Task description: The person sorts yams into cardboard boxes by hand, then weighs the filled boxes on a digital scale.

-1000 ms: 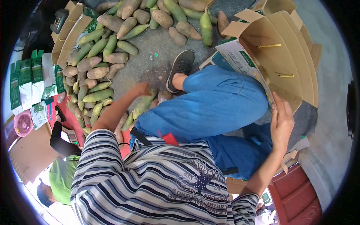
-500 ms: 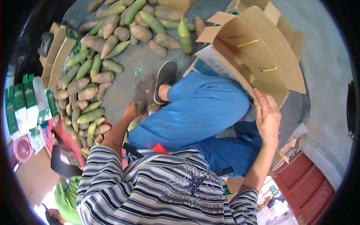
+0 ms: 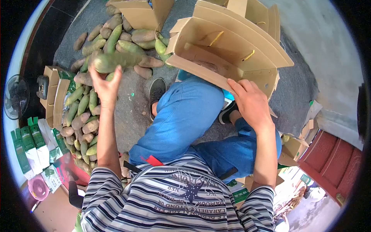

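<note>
My left hand is raised over the pile of green and brown root vegetables, its fingers round the brown end of a long green one that is slightly blurred. My right hand holds the near edge of an open cardboard box that stands beyond my knees. Yellow cord loops show on the box's inner wall. Its visible interior holds no vegetable, though part of the bottom is hard to make out.
Another cardboard box stands at the top. Green and white cartons, a pink round object and a fan are at the left. A red door is at the right.
My left hand has risen from the floor beside my leg to above the pile, now with a long vegetable in it. The box and my right hand appear further left in view.
</note>
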### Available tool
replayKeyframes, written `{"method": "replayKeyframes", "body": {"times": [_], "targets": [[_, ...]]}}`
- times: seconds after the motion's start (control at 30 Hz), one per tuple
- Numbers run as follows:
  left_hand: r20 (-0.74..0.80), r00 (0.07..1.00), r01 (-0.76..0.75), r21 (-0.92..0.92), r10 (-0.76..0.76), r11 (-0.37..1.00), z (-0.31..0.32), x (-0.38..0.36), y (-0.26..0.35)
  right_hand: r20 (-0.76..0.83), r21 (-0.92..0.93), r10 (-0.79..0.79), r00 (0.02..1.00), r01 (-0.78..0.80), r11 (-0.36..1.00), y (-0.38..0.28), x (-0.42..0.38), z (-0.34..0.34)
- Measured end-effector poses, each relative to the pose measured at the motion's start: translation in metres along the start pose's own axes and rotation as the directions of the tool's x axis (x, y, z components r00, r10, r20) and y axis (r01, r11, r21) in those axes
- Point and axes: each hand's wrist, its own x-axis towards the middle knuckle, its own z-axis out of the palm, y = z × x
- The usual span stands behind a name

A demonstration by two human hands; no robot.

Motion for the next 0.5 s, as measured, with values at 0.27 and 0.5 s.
{"method": "replayKeyframes", "body": {"times": [0.27, 0.5], "targets": [[0.051, 0.99, -0.087, -0.507, 0.13, 0.858, 0.076, 0.048, 0.153, -0.001, -0.003, 0.006, 1.0, -0.006, 1.0, 0.0, -0.001, 0.001], [0.677, 0.667, -0.411, -0.016, 0.312, 0.912, 0.17, 0.029, 0.156, 0.011, 0.014, 0.018, 1.0, -0.019, 1.0, -0.006, 0.001, -0.006]]}}
